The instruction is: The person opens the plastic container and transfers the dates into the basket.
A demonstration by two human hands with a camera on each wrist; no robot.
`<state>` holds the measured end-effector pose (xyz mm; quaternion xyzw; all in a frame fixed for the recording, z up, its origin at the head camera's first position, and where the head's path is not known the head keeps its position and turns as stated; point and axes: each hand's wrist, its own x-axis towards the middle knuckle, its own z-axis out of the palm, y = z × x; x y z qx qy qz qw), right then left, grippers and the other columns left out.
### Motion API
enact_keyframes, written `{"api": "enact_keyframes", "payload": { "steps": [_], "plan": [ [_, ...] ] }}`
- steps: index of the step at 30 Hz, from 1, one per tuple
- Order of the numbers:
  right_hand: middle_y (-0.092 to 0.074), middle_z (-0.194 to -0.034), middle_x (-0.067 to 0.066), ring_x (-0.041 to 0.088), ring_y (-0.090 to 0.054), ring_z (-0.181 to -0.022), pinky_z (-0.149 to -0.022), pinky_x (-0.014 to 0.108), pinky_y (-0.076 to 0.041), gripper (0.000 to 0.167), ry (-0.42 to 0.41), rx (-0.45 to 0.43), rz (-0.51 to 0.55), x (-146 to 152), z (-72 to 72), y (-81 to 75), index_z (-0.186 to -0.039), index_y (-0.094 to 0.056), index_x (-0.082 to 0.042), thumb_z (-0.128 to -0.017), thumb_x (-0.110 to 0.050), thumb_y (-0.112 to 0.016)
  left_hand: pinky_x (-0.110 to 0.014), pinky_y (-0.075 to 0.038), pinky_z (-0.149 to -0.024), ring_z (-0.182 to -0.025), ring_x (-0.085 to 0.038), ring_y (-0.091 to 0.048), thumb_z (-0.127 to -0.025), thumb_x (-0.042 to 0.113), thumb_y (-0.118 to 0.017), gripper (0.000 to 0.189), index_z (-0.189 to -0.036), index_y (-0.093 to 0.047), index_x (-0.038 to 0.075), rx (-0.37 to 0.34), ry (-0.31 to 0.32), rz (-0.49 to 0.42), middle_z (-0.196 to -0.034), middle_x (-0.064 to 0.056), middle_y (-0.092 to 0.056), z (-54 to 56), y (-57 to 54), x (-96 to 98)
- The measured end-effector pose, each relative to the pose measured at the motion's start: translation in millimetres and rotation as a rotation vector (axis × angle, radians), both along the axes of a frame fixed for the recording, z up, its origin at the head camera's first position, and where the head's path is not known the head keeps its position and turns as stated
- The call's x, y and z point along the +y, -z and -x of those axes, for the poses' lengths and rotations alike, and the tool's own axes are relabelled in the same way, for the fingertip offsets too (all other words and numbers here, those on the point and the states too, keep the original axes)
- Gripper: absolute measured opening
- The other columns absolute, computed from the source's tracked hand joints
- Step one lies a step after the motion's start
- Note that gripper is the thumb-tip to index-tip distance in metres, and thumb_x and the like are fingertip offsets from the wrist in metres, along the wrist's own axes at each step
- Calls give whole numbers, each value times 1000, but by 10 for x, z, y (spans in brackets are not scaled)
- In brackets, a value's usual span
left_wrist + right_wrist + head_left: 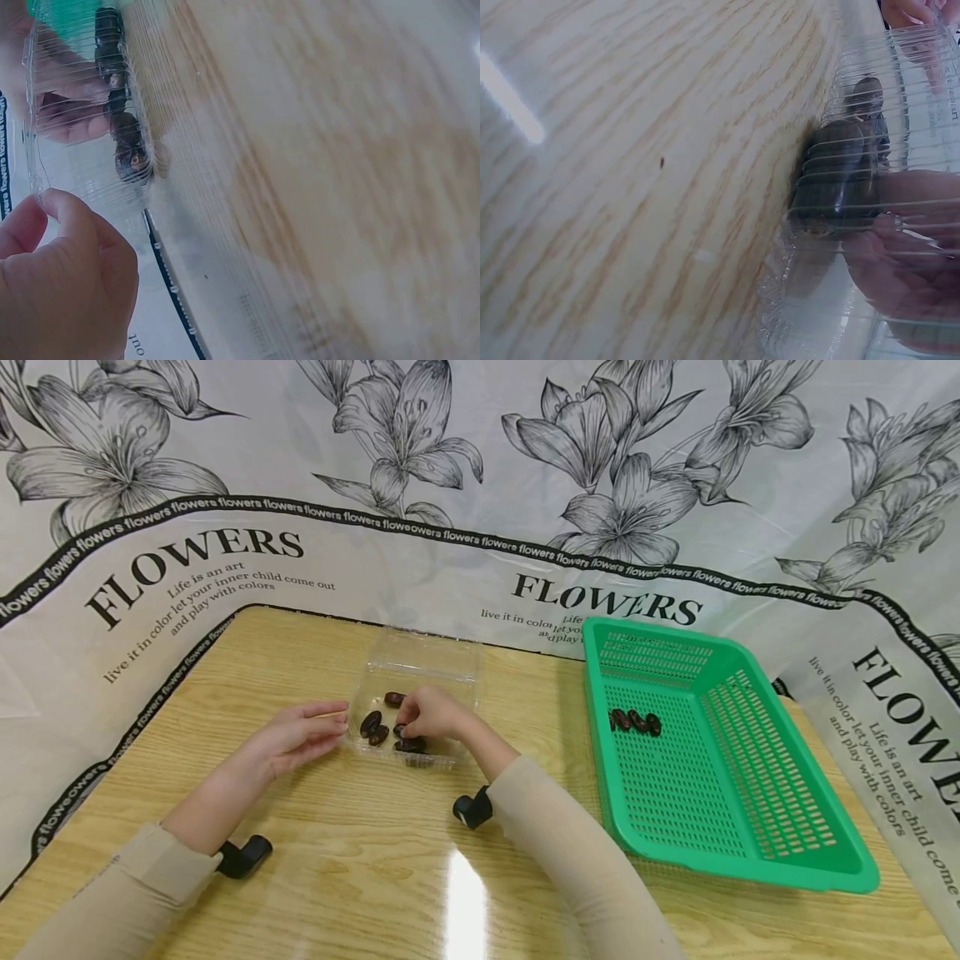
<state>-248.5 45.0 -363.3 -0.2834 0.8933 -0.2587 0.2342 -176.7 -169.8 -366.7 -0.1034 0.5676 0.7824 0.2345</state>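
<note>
A clear plastic box [442,762] with its lid raised stands on the table and holds several dark brown dates [371,723]. My left hand [303,739] is at the box's left side; in the left wrist view, its thumb and forefinger pinch the box's edge. My right hand [431,714] reaches down inside the box, fingertips curled round a date [400,730] that they partly hide. Another date [410,746] lies right below these fingertips, near the front wall. Through the ribbed side in the right wrist view, the right fingers [907,270] show beside the dates.
To the right stands a large green plastic basket [738,872], with several dates [637,722] in a row at its left side. The wooden table [360,868] ends at the back against a white flower-printed cloth [480,460]. Black wrist cameras [246,857] sit below both hands.
</note>
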Motion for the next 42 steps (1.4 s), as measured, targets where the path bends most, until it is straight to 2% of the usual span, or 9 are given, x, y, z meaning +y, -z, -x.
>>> {"api": "enact_keyframes", "payload": {
  "steps": [7, 14, 18, 23, 29, 36, 42],
  "plan": [
    [-66, -89, 9, 18, -61, -83, -72, 22, -49, 10, 26, -13, 48, 12, 7, -26, -93, -68, 0, -84, -4, -68, -19, -51, -77, -85, -8, -59, -89, -5, -56, 66, -144, -21, -7, 1, -8, 3, -108, -3, -53, -3, -4, -7],
    [-66, -89, 12, 19, -60, -78, -67, 25, -51, 13, 95, -126, 168, 74, 38, -93, -97, -66, 4, -85, -2, -65, -18, -51, -76, -86, -7, -59, -89, -5, -55, 65, -144, -20, -7, 6, -3, 11, -110, -3, -52, -2, -8, 1],
    [-65, -89, 13, 22, -62, -78, -71, 31, -55, 14, 150, -203, 235, 122, 55, -180, -98, -65, 5, -86, -1, -64, -19, -51, -77, -86, -7, -59, -89, -5, -55, 65, -144, -20, -6, 8, -1, 13, -111, -3, -51, 6, -12, 1],
    [-62, -94, 12, 21, -61, -84, -78, 35, -54, 17, 190, -277, 289, 186, 75, -276, -103, -62, 6, -88, -2, -62, -18, -51, -77, -86, -7, -59, -89, -5, -56, 66, -144, -20, -7, 6, -2, 10, -109, -3, -53, 4, -19, -6],
    [-61, -95, 12, 18, -60, -81, -80, 37, -54, 19, 246, -320, 326, 273, 97, -385, -105, -62, 7, -87, -1, -62, -19, -51, -78, -86, -8, -59, -88, -4, -58, 65, -143, -23, -7, 5, -4, 4, -108, -2, -53, -9, -15, -14],
    [-63, -93, 11, 19, -61, -75, -87, 45, -50, 21, 324, -368, 368, 399, 112, -538, -106, -63, 8, -87, 0, -63, -19, -51, -78, -86, -8, -59, -88, -4, -57, 66, -144, -21, -7, -2, -5, -8, -108, -2, -53, -19, -14, 5],
    [-63, -95, 12, 18, -62, -75, -86, 40, -51, 24, 373, -403, 385, 483, 106, -682, -108, -62, 9, -86, 1, -63, -19, -51, -77, -86, -7, -59, -89, -5, -56, 66, -144, -20, -7, 1, -3, 0, -108, -2, -52, -18, -20, 13]
  ]
}}
